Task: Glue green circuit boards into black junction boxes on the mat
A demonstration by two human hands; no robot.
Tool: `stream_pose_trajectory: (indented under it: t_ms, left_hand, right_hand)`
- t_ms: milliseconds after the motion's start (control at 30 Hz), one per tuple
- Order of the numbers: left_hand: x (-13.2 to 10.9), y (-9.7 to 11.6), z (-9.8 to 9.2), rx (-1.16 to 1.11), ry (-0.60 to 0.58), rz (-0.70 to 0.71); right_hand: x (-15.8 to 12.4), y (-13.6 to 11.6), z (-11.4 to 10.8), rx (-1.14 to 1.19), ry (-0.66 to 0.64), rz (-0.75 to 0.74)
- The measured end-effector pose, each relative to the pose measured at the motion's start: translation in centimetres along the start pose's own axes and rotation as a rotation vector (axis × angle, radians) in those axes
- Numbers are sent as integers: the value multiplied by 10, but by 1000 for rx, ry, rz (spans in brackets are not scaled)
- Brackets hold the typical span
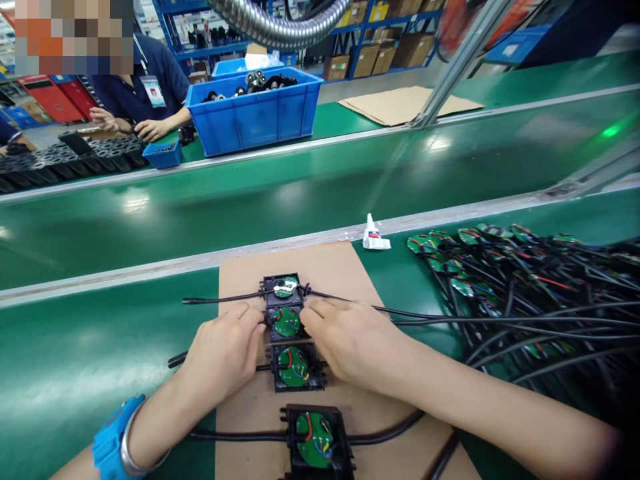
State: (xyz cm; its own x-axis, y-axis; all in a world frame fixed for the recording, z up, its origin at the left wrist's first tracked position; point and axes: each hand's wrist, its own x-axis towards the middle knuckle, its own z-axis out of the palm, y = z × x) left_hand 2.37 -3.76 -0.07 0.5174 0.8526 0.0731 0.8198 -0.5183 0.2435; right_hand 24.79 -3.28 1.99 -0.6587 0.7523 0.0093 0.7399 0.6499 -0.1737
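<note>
A column of black plastic housings lies on a cardboard sheet (240, 460), each with a round green circuit board and black cables out of its sides. At the second housing from the back (287, 322), my left hand (225, 347) pinches the black cable at the left edge. My right hand (345, 333) closes its fingers on the cable at the right edge, and its fingertips partly hide that side. White material covers part of the board in the rearmost housing (284, 288). Nearer to me sit a third housing (297, 368) and the front housing (320, 440).
Cabled circuit boards (525, 287) are heaped at the right. A small white bottle (374, 235) stands near the metal rail. Across the green belt, a co-worker's hands (150, 129) are beside a small blue bin (164, 155) and a large blue crate (255, 113). A metal hose hangs overhead.
</note>
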Motion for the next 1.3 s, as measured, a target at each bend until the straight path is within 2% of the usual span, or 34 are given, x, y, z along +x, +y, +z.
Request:
stream_pose_trajectory:
  t_ms: [233, 500, 567, 700, 767, 833, 900, 967, 1067, 1167, 1233, 1300]
  left_hand:
    - [1, -4, -1, -77, 11, -8]
    - [8, -5, -1, -133, 41, 44]
    - [7, -4, 0, -73, 48, 62]
    - [4, 0, 2, 206, 73, 157]
    - [5, 4, 2, 328, 39, 234]
    - [6, 9, 4, 410, -50, 280]
    - [8, 12, 5, 459, -135, 269]
    - [9, 13, 6, 464, -172, 232]
    - [8, 9, 4, 363, -108, 182]
    - [4, 5, 2, 203, 73, 126]
    - [2, 5, 3, 119, 118, 180]
    - [0, 6, 6, 81, 63, 293]
  right_hand:
    - [9, -1, 1, 56, -104, -48]
    - [14, -10, 4, 26, -70, -25]
    - [13, -11, 5, 35, -61, -10]
    - [10, -11, 9, 45, -28, 12]
    - [9, -11, 11, 53, -12, 12]
    - [10, -11, 12, 64, -1, 8]
    - [10, -12, 12, 63, 2, 4]
    - [11, -14, 11, 43, -11, 10]
    - [10, -15, 6, 28, -44, 37]
    - [5, -9, -2, 87, -79, 43]
    - [-1, -4, -7, 152, -73, 51]
    - [-7, 2, -9, 210, -71, 100]
